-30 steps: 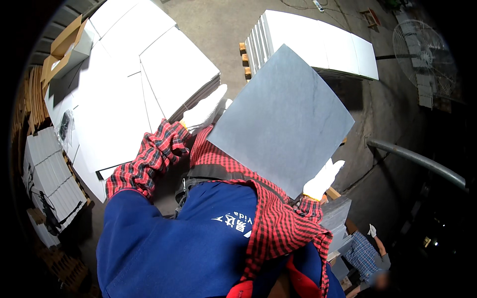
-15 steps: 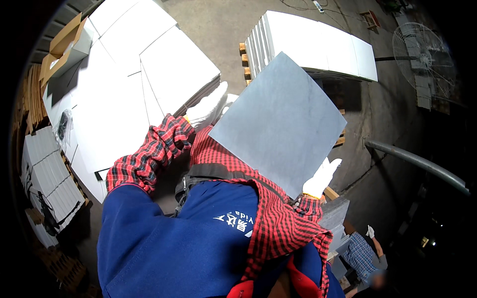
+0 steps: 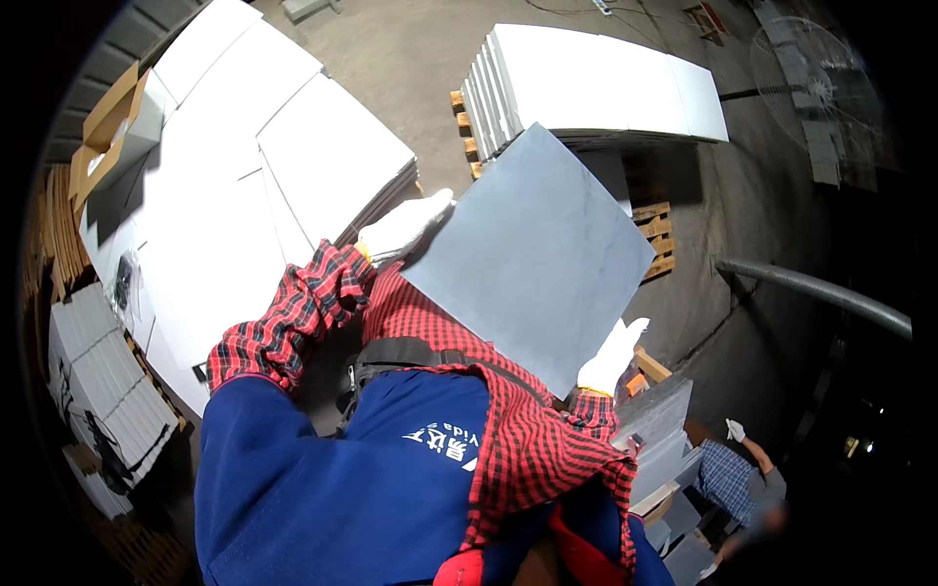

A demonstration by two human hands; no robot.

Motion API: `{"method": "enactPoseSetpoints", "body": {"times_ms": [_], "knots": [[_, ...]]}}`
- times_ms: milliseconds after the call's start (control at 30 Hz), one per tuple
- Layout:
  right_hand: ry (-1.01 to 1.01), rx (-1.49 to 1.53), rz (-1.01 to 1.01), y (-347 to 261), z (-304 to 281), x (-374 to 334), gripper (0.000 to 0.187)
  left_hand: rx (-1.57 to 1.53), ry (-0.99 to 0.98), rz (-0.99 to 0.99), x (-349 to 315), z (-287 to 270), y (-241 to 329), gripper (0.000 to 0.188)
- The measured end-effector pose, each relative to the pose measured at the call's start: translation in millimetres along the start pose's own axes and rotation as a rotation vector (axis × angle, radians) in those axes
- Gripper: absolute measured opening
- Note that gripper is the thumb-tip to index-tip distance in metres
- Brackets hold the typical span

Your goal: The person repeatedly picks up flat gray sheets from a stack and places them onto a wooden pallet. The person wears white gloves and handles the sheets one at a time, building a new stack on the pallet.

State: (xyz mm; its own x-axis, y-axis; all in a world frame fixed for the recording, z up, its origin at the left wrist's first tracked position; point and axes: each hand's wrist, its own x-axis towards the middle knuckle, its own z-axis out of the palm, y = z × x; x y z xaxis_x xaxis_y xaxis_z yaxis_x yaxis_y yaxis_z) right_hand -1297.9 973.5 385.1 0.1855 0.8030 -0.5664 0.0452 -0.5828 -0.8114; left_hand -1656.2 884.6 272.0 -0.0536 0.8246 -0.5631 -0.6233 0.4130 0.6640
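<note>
A large square grey stone-look tile [image 3: 532, 259] is held in front of my body, tilted with one corner pointing away. My left hand [image 3: 405, 227], in a white knit glove, presses on its left edge; part of the fingers is hidden behind the tile. On the opposite edge, at the near right, my right hand [image 3: 611, 361] in a matching glove grips the tile, its thumb standing out. Checked red-and-black sleeve covers [image 3: 293, 308] and a checked apron [image 3: 528, 449] lie over my blue top.
White flat boxes [image 3: 210, 137] are stacked at left, beside an open carton [image 3: 112, 127]. Another white stack [image 3: 586, 83] stands on a pallet at far right. Grey slabs [image 3: 655, 425] stand near right. A metal pipe [image 3: 821, 293], a fan [image 3: 821, 88] and a co-worker [image 3: 728, 483] are farther right.
The tile has come slightly left and lower in the picture, with both hands on it. Its far corner has dropped, and more of the pallet on the right shows. The whole view has shifted slightly.
</note>
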Motion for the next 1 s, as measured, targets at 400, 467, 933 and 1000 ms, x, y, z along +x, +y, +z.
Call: {"method": "enactPoseSetpoints", "body": {"times_ms": [400,467,933,1000], "knots": [[0.376,0.094,-0.215,-23.8,-16.7,-40.5,0.069,0.284,-0.139,-0.098,10.2,52.1,24.8,0.028],[0.379,0.102,-0.196,-21.9,-32.6,-43.7,0.072,0.405,-0.175,-0.124,13.9,75.4,40.4,0.028],[0.52,0.435,-0.076,77.4,-173.6,-152.6,0.081,0.835,-0.166,0.111,-24.7,191.5,-81.2,0.062],[0.553,0.461,-0.081,102.1,-201.6,-179.0,0.086,0.802,-0.1,-0.044,-46.0,211.3,-98.8,0.066]]}}
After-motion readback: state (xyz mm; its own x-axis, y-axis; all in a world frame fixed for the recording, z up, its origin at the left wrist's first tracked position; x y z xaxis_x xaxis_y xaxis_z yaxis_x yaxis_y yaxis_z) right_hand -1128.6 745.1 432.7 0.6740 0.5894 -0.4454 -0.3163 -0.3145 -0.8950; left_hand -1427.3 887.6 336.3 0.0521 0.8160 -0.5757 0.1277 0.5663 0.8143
